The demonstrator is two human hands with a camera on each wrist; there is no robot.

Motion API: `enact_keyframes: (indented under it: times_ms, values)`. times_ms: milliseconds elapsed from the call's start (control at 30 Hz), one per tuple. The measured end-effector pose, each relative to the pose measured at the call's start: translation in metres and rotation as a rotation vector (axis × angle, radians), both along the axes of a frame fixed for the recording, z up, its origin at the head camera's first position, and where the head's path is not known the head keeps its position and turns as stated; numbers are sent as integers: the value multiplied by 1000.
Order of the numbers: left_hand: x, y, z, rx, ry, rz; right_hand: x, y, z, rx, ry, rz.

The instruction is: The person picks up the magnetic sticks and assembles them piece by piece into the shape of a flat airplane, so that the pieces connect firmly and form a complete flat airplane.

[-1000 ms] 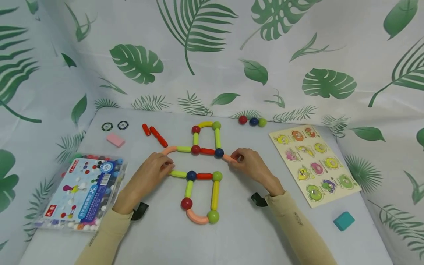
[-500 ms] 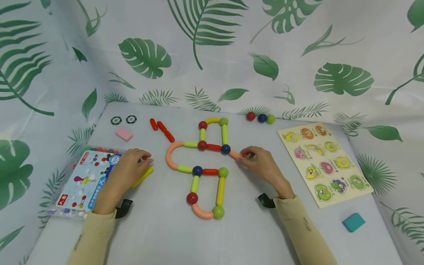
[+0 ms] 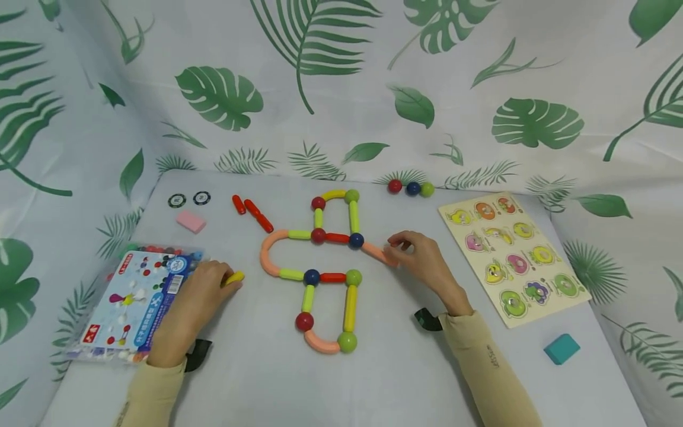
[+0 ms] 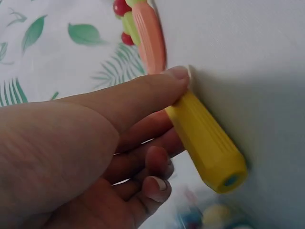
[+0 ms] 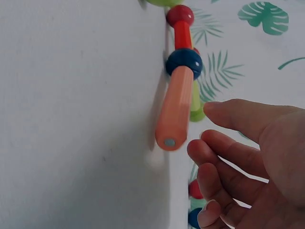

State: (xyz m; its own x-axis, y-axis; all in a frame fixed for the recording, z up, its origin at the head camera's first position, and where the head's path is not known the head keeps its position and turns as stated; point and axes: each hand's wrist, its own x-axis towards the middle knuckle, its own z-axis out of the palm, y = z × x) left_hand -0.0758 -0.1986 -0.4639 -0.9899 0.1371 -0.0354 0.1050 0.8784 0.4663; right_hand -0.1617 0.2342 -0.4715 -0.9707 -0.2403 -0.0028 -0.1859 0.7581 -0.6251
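My left hand (image 3: 194,299) pinches a yellow magnetic stick (image 4: 209,143) between thumb and fingers, just right of the clear box. My right hand (image 3: 424,264) hovers with loosely bent fingers beside a straight salmon magnetic stick (image 5: 176,107); in the right wrist view, thumb and fingertips are apart from it. That stick slants down from a dark blue ball (image 3: 356,240) on the upper loop. A curved salmon stick (image 3: 265,254) at the left joins the upper row to the lower row. Below, a yellow stick (image 3: 350,308) and a curved salmon stick (image 3: 322,344) form part of the lower loop.
A clear box (image 3: 133,302) of molecule-model parts stands at left. Red sticks (image 3: 258,215), a pink block (image 3: 191,221) and two chips (image 3: 201,198) lie behind it. Loose balls (image 3: 413,188) sit at the back. At right are a fruit puzzle board (image 3: 475,270) and a teal block (image 3: 562,349).
My left hand has left the curved salmon stick, moved left towards the box and picked up the yellow stick. My right hand has let go of the straight salmon stick.
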Motion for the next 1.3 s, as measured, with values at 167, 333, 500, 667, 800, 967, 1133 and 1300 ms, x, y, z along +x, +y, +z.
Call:
enact_keyframes:
  times_ms: [167,333,500,667,800,967,1133,1300]
  values:
    - [-6,25,9,17,36,-69,0,9,4,13,17,-38]
    - [-15,83,21,62,88,-223,0,19,5,13,30,-68]
    - [-24,152,32,95,102,-455,1,30,6,8,52,-100]
    - [-34,208,32,9,52,-602,3,40,7,6,21,-131]
    - [-38,241,29,-87,52,-678,5,47,10,7,23,-148]
    - [-37,261,15,-166,36,-703,5,45,11,-6,18,-145]
    - [-32,266,4,-197,0,-709,6,43,11,-3,22,-141]
    - [-33,258,8,-112,-49,-693,8,43,13,1,33,-135]
